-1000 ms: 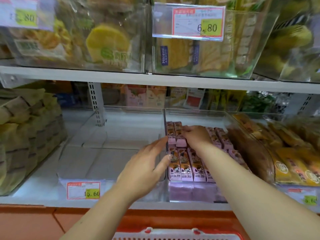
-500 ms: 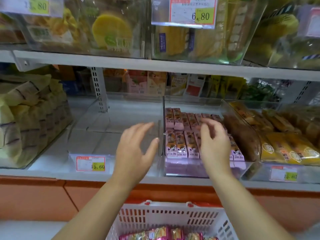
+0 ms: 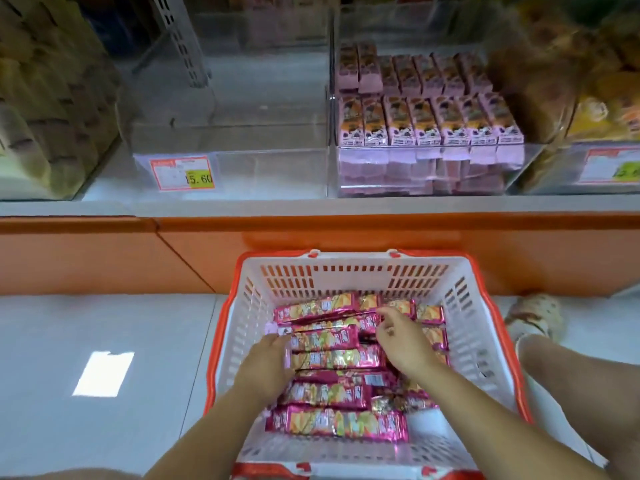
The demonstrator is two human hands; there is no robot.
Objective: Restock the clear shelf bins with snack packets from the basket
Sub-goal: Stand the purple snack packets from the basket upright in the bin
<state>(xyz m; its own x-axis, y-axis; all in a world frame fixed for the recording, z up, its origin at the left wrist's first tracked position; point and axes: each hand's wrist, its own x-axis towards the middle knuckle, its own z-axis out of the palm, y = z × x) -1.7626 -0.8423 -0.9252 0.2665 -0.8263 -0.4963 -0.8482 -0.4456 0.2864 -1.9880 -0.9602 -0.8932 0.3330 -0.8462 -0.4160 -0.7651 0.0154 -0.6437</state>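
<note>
A white basket with an orange rim [image 3: 346, 275] stands on the floor below the shelf and holds several shiny pink snack packets [image 3: 332, 358]. My left hand [image 3: 266, 365] rests on the left ends of the packets, fingers curled against them. My right hand [image 3: 401, 341] reaches over their right ends with fingers spread, touching the upper packets. Neither hand has lifted a packet. On the shelf above, one clear bin [image 3: 235, 168] with a 15.60 price tag [image 3: 181, 173] has nothing in it. The clear bin to its right [image 3: 426, 168] is packed with pink boxed snacks [image 3: 429, 119].
Clear bins of yellow-brown bread packs stand at the far left [image 3: 45, 109] and far right [image 3: 588, 109] of the shelf. An orange panel [image 3: 104, 251] runs under the shelf. A foot in a patterned shoe [image 3: 535, 315] is on the white floor right of the basket.
Both hands have left the shelf bins and come down into the basket. The view has tilted down from the shelves to the basket and floor.
</note>
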